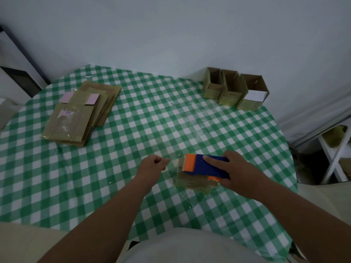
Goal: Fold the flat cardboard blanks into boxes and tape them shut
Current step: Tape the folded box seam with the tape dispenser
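Now | right hand [240, 174] grips blue-orange tape dispenser [207, 167] | atop tape-glossed box [193, 184]

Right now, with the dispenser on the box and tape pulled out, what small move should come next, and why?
Probably press the left hand's clear tape strip down onto the box. The left fingers pinch the stretched strip's end, while the right hand holds the blue-and-orange tape dispenser on the box, and the strip is not yet cut.

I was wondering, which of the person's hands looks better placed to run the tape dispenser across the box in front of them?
Probably the right hand: it already grips the blue and orange tape dispenser resting on the small box. The left hand is beside it, apparently pinching the clear tape end, so it suits holding.
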